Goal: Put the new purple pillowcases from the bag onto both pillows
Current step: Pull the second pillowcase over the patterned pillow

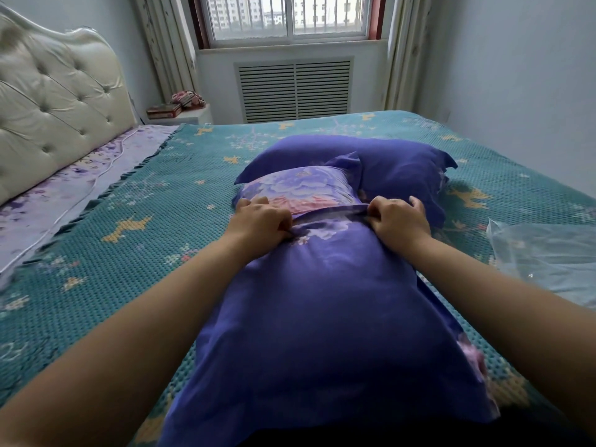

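Right up close, the near pillow filled the foreground, lying lengthwise away from the camera on the teal bedspread, already wrapped in its purple pillowcase along most of its length. Both bare forearms ran along either side of it. At the far end, the left hand was curled tight, fingers pinching the hem of the pillowcase at its open mouth. The right hand did the same on the other side, knuckles up, clenched on that same hem, which stretched taut between the two fists. Beyond the hem, a floral panel with a big pale bloom showed, probably the pillow's uncovered end or an inner flap; the view did not settle which.

Just behind, touching the near one's far end, the second pillow lay crosswise on the bedspread in plain purple, its ruffled corner sticking out to the right. The clear plastic bag sat crumpled on the bed's right side, near the right forearm. To the left stood the cream tufted headboard, with a lilac sheet showing at its foot. Straight ahead were the window and a slatted radiator cover.
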